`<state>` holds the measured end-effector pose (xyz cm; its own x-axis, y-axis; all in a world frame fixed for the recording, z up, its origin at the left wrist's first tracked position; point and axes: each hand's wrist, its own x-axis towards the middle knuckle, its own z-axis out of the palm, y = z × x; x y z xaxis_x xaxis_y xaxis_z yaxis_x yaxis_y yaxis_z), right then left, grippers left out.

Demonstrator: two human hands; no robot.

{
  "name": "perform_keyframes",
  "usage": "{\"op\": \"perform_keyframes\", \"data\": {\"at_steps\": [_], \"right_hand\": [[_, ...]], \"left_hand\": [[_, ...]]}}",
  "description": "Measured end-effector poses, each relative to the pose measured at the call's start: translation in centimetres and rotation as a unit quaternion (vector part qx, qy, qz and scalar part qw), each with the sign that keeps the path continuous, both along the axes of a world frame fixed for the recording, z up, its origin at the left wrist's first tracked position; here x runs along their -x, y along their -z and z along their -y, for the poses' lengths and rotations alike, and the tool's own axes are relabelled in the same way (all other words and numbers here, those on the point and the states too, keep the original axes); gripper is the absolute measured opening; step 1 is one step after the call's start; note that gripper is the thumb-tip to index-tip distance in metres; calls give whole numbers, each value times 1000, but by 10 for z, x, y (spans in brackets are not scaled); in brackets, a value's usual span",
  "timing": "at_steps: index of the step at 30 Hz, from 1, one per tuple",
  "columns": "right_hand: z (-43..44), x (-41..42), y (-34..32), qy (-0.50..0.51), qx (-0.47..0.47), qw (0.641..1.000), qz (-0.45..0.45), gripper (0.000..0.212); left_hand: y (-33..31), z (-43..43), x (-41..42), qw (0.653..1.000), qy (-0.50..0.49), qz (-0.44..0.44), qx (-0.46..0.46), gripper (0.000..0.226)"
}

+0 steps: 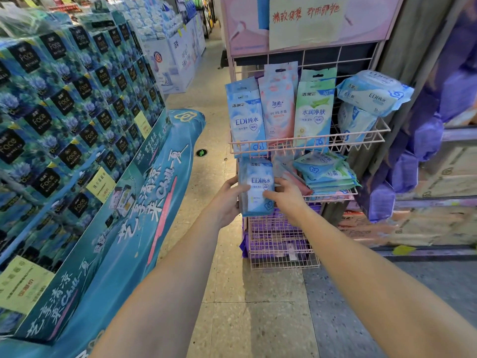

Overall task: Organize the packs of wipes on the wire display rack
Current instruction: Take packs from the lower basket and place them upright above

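Observation:
A pink wire display rack (309, 140) stands ahead of me. Blue (245, 117), pink (278, 107) and green (313, 112) wipe packs stand upright in its upper basket, with bulkier blue packs (374, 91) at the right. Both hands hold one blue wipe pack (256, 187) upright at the left of the middle shelf. My left hand (228, 200) grips its left edge. My right hand (285, 196) grips its right edge. Flat green and blue packs (325, 171) lie piled on the middle shelf, with pink packs (289, 174) leaning beside them.
A tall display of teal tissue boxes (67, 104) on a blue base (144, 202) fills the left. Purple packs (271, 244) sit in the rack's bottom basket. Purple bags (423, 140) hang at the right, over cardboard boxes (426, 223). A tiled aisle (206, 120) runs between.

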<state>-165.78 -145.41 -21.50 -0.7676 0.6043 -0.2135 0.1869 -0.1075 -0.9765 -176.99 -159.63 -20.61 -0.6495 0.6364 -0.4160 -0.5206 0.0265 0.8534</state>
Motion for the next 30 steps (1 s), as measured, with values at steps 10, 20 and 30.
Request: {"op": "perform_keyframes", "data": {"at_steps": [10, 20, 30], "right_hand": [[23, -28, -10, 4, 67, 997, -43, 48], [37, -32, -69, -70, 104, 982, -139, 50], [8, -13, -163, -22, -41, 982, -182, 46]], "left_hand": [[-6, 32, -11, 999, 27, -25, -25, 62], [-65, 48, 1, 990, 42, -83, -107, 75], [-151, 19, 17, 964, 11, -231, -130, 53]]}}
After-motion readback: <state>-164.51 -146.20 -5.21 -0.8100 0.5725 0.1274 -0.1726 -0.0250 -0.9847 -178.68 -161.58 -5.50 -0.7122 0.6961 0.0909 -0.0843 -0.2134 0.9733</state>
